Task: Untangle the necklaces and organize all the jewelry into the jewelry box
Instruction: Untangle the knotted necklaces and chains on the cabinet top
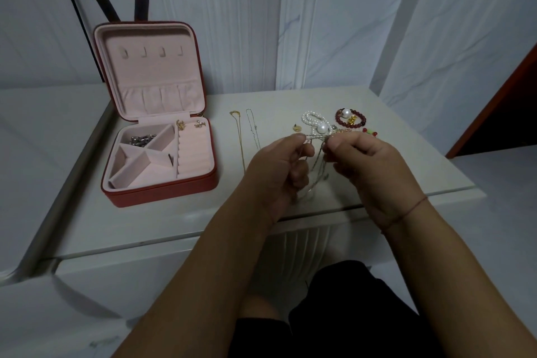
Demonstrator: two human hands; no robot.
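Note:
My left hand [279, 166] and my right hand [369, 166] each pinch a thin silver chain [316, 138] stretched between them above the table; its loops hang down between my hands. Just behind lie a white pearl bracelet [315, 120] and a dark red bead bracelet [350, 118] with a gold charm. A gold necklace [240, 139] and a thin silver necklace [253, 131] lie straight on the table to the left of my hands. The red jewelry box [162, 192] stands open at the left, pink inside, with silver pieces [141, 139] in one compartment and two earrings [189, 124] at the top.
The white table [145, 227] has its front edge just under my wrists. A small gold disc [296, 128] and small red and green beads [370, 132] lie near the bracelets. Dark poles lean against the white curtain behind the box.

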